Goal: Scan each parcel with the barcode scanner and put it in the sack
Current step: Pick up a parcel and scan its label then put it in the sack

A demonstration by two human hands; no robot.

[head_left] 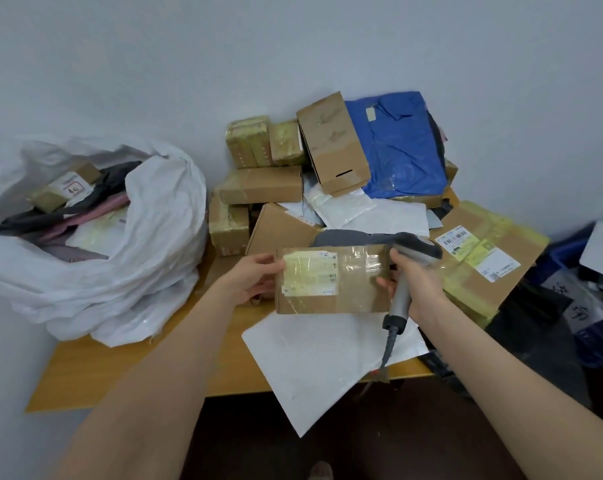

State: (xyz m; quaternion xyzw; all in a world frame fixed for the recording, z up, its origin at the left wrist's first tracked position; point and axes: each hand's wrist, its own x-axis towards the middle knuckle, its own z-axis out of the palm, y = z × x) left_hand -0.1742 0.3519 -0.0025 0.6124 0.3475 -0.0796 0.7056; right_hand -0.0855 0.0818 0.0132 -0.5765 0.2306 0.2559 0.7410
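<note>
Against a pale wall, our wooden table (85, 368) carries the pile. Our left hand (255, 278) pinches the left end of one brown parcel (348, 296), thumb on its face. Our right hand (421, 285) wraps round the handle of the single barcode scanner (399, 299), fingertips touching the parcel's right edge. We hold the parcel above the table, long axis left to right, its yellowed label (310, 275) facing us, print unreadable. The scanner's head points up and left. One white sack (147, 271) sits to the left.
</note>
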